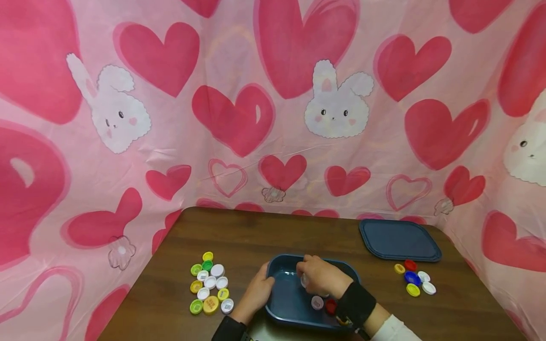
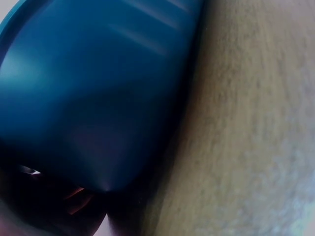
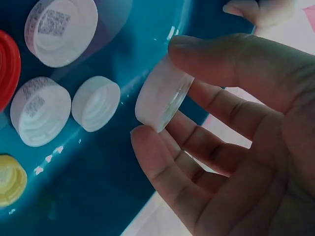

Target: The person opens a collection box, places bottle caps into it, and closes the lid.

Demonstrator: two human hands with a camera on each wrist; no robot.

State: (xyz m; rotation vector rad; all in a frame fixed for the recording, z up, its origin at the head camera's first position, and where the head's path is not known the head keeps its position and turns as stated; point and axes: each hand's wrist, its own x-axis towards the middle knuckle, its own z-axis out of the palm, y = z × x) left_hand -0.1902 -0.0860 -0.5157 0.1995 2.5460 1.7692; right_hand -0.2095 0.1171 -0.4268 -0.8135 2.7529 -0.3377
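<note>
Right hand (image 1: pixel 320 277) sits inside the blue tray (image 1: pixel 281 303), near edge of the wooden table (image 1: pixel 256 237). Thumb and index finger (image 3: pixel 216 54) pinch a white bottle cap (image 3: pixel 164 96) by its rim. The cap is tilted on edge, its flat face toward 10 o'clock in the right wrist view, and is held clear of the tray floor. No true long axis: it is a short disc, and the pinch runs across its diameter.

Left hand (image 1: pixel 258 291) grips the tray's left rim, at 9 o'clock from the right hand, fingers curled over the wall. The left wrist view shows only the tray's outer wall (image 2: pixel 93 93) against the table top. The right hand is the one on the cap; the left only touches the tray.

On the tray floor, at 9 to 8 o'clock from the pinched cap in the right wrist view: white caps with printed codes (image 3: pixel 61 29), a plain white cap (image 3: pixel 96 103), a red cap (image 3: pixel 7 69), a yellow cap (image 3: pixel 11 179).

Farther out, at 9 o'clock from the tray, a loose cluster of green, yellow and white caps (image 1: pixel 209 284). At 3 o'clock, a smaller group of red, blue, yellow and white caps (image 1: pixel 414 279). Beyond that at 1 o'clock lies the blue tray lid (image 1: pixel 398 239). A pink heart-and-rabbit backdrop (image 1: pixel 273 118) encloses the table.
</note>
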